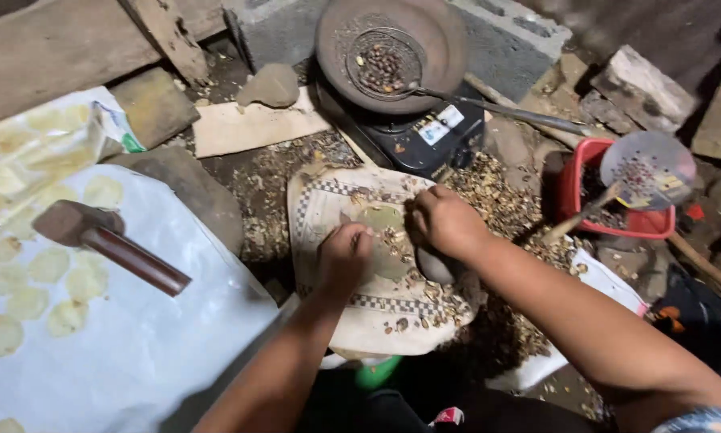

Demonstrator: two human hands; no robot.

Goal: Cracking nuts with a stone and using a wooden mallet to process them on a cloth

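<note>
Hammer [108, 240] on white sheet [160, 337] — red basket [573, 188] beyond.

Rustic home workshop: gas stove [412, 132], cinder blocks [488, 36], nutshells [496, 200].

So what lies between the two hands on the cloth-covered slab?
In the head view, between the left hand and the right hand lie a flattened greenish disc and scattered nut shell bits, on the cloth.

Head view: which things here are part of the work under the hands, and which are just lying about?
In use:
left hand
right hand
stone under the right hand
cloth-covered slab
nuts and shells
strainer of nuts over the pan

Lying about:
hammer
white sheet with flat discs
red basket
concrete block
</note>
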